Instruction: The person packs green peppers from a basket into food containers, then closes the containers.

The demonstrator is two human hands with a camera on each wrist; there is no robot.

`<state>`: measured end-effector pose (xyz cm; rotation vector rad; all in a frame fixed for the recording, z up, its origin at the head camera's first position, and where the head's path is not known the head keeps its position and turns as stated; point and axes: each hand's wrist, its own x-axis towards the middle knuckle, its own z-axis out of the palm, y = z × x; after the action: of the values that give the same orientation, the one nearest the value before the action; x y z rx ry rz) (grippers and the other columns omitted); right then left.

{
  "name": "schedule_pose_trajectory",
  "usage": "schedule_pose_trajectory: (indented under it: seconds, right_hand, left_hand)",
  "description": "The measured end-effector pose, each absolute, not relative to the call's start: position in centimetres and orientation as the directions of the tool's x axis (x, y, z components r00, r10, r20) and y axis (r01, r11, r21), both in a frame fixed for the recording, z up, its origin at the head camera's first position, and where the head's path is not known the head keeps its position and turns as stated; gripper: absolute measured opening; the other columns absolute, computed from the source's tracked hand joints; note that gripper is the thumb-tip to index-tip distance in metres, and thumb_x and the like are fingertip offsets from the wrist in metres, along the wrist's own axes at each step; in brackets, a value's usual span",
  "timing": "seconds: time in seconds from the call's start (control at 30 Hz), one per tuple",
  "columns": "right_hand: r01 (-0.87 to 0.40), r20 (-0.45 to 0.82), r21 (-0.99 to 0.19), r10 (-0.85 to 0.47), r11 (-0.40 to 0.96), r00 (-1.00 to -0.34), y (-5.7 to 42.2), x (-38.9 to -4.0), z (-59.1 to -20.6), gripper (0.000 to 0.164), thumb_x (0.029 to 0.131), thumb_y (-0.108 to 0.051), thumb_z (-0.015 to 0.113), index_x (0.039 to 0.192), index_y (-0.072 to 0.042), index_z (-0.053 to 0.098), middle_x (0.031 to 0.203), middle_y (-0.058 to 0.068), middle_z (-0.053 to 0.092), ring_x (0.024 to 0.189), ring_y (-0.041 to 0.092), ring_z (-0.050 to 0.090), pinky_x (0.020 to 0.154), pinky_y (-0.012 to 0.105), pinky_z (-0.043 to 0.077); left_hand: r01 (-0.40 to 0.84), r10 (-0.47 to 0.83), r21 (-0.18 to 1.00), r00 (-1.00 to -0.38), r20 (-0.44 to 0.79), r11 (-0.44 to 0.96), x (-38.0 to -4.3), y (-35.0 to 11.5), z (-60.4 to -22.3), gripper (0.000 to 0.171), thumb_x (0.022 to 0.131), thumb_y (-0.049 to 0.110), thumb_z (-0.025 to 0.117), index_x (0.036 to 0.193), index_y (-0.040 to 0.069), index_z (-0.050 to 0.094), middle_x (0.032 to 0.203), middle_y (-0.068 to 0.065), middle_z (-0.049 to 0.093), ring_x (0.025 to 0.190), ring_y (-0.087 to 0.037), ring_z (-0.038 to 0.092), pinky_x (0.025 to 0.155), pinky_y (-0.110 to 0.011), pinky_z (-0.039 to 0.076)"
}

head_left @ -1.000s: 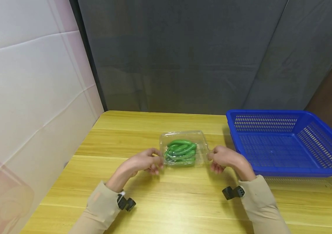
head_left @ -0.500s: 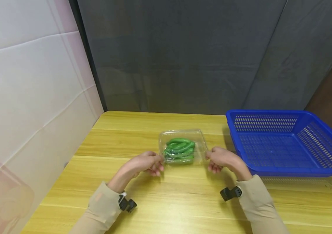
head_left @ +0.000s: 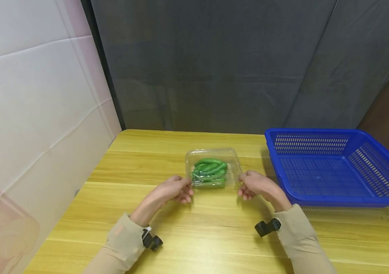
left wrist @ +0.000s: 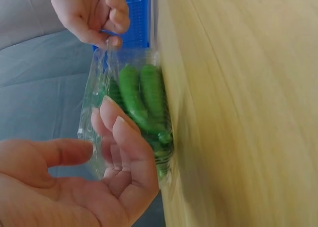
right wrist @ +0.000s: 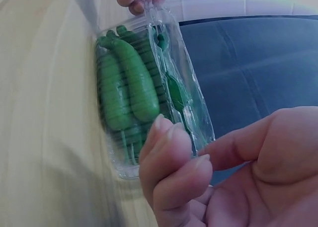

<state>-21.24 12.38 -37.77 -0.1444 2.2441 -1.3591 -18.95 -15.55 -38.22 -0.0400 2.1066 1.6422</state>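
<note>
A clear plastic clamshell box [head_left: 233, 165] sits on the wooden table, its lid over several long green vegetables [head_left: 209, 171] that look like peppers. At its near left corner, my left hand [head_left: 173, 189] pinches the rim between thumb and curled fingers. The near right corner is pinched in the same way by my right hand [head_left: 256, 184]. In the left wrist view, the left fingers [left wrist: 131, 152] partly cover the box front. From the right wrist, the ribbed front wall and the lid's rim [right wrist: 174, 83] show, with the right fingers in front of one corner.
To the right stands a large blue plastic basket [head_left: 285, 190] with slotted walls. The yellow wooden table [head_left: 194, 236] reaches back to a dark grey curtain [head_left: 197, 68]. On the left hangs a pale sheet [head_left: 36, 114]. Each wrist carries a small black camera.
The box has slid slightly away from me and a little left with the vegetables inside. Both hands have moved along with it, fingers staying at its near corners. The basket has not moved.
</note>
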Motion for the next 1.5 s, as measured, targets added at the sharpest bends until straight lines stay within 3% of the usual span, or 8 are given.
schedule_pose_trajectory:
  seconds: [0.27, 1.13, 1.5]
  right_hand:
    - [0.152, -0.325, -0.881, -0.339, 0.448, -0.883, 12.3, -21.6, -38.4, 0.027, 0.108, -0.012, 0.032, 0.117, 0.01, 0.045, 0.076, 0.005, 0.061, 0.057, 0.013, 0.054, 0.055, 0.024, 0.044]
    - [0.211, -0.333, -0.92, -0.371, 0.331, -0.867, 12.5, -22.3, -38.6, 0.019, 0.109, -0.008, 0.031, 0.109, 0.008, 0.041, 0.078, 0.005, 0.06, 0.058, 0.012, 0.054, 0.056, 0.022, 0.043]
    - [0.237, -0.368, -0.913, -0.419, 0.332, -0.83, 12.8, -22.5, -38.5, 0.017, 0.108, -0.006, 0.028, 0.109, 0.008, 0.039, 0.071, 0.004, 0.06, 0.055, 0.01, 0.056, 0.054, 0.021, 0.045]
  left_hand:
    - [-0.299, 0.255, 0.919, -0.896, -0.363, 0.257, -19.2, -15.5, -38.3, 0.03, 0.108, 0.013, 0.039, 0.109, -0.013, 0.053, 0.082, -0.006, 0.06, 0.063, -0.01, 0.059, 0.06, -0.02, 0.052]
    - [-0.254, 0.282, 0.934, -0.904, -0.322, 0.251, -19.3, -15.5, -38.4, 0.02, 0.107, 0.007, 0.039, 0.1, -0.008, 0.052, 0.079, -0.004, 0.052, 0.064, -0.01, 0.054, 0.058, -0.018, 0.047]
    - [-0.281, 0.309, 0.931, -0.886, -0.345, 0.234, -19.2, -15.7, -38.4, 0.022, 0.106, 0.006, 0.042, 0.111, -0.013, 0.05, 0.078, -0.004, 0.054, 0.061, -0.01, 0.055, 0.058, -0.019, 0.048]
